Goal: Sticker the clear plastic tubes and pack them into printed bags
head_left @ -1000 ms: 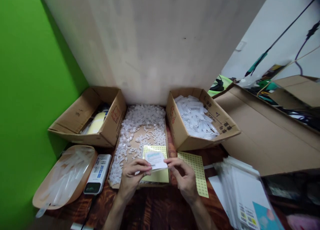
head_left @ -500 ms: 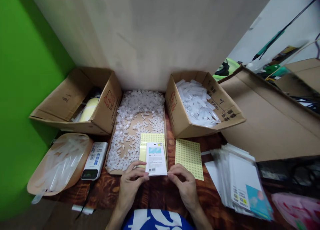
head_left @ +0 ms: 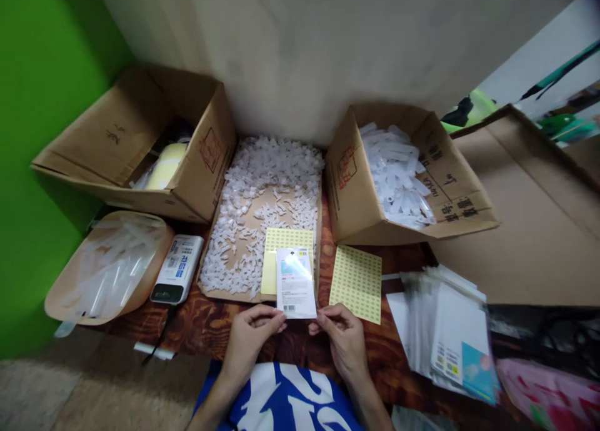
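Note:
A flat white retail packet (head_left: 295,287), with a hang hole, a light-blue picture and a barcode, is held upright between my hands above the tray's front edge. My left hand (head_left: 253,334) is closed in a pinch at its lower left corner. At the lower right corner, my right hand (head_left: 344,337) pinches the packet between thumb and fingers. Behind the packet lies a yellow sticker sheet (head_left: 269,262), partly covered by it. To the right, on the table, is another yellow sticker sheet (head_left: 356,284) with rows of small labels.
A cardboard tray (head_left: 255,203) holds many small white plastic pieces. Open cartons stand left (head_left: 206,150) and right (head_left: 342,193). A tub (head_left: 56,300) of clear tubes and a power bank (head_left: 180,268) sit left; stacked packets (head_left: 450,337) lie right.
The camera view has shifted and tilted down. The packet now leans so that light glares off its upper part. Both hands still pinch its lower corners.

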A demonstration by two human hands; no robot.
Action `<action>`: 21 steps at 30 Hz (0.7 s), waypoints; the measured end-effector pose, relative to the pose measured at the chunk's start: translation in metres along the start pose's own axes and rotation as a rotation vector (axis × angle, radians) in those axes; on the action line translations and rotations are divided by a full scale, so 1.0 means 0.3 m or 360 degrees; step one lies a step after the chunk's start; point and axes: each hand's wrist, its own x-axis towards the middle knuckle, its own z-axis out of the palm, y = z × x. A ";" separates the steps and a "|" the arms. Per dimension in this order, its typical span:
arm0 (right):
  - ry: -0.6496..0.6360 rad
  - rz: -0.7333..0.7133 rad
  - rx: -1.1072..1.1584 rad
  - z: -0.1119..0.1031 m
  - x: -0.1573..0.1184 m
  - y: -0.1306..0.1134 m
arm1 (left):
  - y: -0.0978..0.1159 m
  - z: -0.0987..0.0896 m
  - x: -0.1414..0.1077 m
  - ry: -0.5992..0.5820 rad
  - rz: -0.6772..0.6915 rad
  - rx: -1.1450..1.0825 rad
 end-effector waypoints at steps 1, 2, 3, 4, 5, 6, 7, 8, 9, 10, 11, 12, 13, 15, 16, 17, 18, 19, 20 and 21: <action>0.0000 0.0003 -0.0022 -0.005 0.003 0.003 | -0.001 -0.002 0.002 -0.0007 0.0006 0.0003; -0.0015 0.0011 -0.0046 -0.010 0.006 0.005 | -0.001 -0.004 0.004 -0.0014 0.0016 0.0005; -0.0039 0.0024 -0.0070 -0.015 0.007 0.006 | -0.002 -0.006 0.005 -0.0023 0.0024 0.0007; -0.0069 0.0039 -0.0094 -0.020 0.008 0.005 | -0.003 -0.008 0.007 -0.0031 0.0029 0.0009; -0.0101 0.0053 -0.0120 -0.023 0.009 0.001 | -0.004 -0.010 0.008 -0.0034 0.0034 0.0012; -0.0133 0.0057 -0.0147 -0.025 0.009 -0.004 | -0.006 -0.012 0.009 -0.0030 0.0041 0.0015; -0.0164 0.0048 -0.0173 -0.025 0.009 -0.011 | -0.008 -0.014 0.010 -0.0023 0.0051 0.0022; -0.0192 0.0023 -0.0193 -0.025 0.009 -0.020 | -0.011 -0.016 0.011 -0.0019 0.0061 0.0032; -0.0220 -0.0006 -0.0211 -0.024 0.010 -0.030 | -0.015 -0.018 0.013 -0.0018 0.0078 0.0047; -0.0248 -0.0036 -0.0227 -0.022 0.012 -0.040 | -0.019 -0.021 0.013 -0.0026 0.0101 0.0066; -0.0275 -0.0064 -0.0243 -0.021 0.015 -0.050 | -0.023 -0.024 0.014 -0.0042 0.0129 0.0089; -0.0298 -0.0088 -0.0266 -0.019 0.017 -0.060 | -0.029 -0.027 0.015 -0.0065 0.0160 0.0115; -0.0313 -0.0108 -0.0299 -0.017 0.020 -0.069 | -0.034 -0.030 0.015 -0.0091 0.0188 0.0139; -0.0319 -0.0122 -0.0372 -0.013 0.026 -0.082 | -0.045 -0.034 0.016 -0.0136 0.0221 0.0160; -0.0313 -0.0114 -0.0402 -0.011 0.029 -0.086 | -0.049 -0.034 0.015 -0.0156 0.0219 0.0149; -0.0302 -0.0094 -0.0425 -0.010 0.030 -0.088 | -0.052 -0.033 0.015 -0.0171 0.0211 0.0127; -0.0291 -0.0066 -0.0442 -0.008 0.031 -0.088 | -0.053 -0.031 0.014 -0.0184 0.0199 0.0098; -0.0281 -0.0037 -0.0456 -0.007 0.031 -0.087 | -0.053 -0.028 0.012 -0.0191 0.0185 0.0069; -0.0272 -0.0015 -0.0473 -0.006 0.031 -0.084 | -0.051 -0.026 0.010 -0.0199 0.0173 0.0043; -0.0267 -0.0004 -0.0494 -0.006 0.030 -0.082 | -0.048 -0.023 0.008 -0.0204 0.0161 0.0023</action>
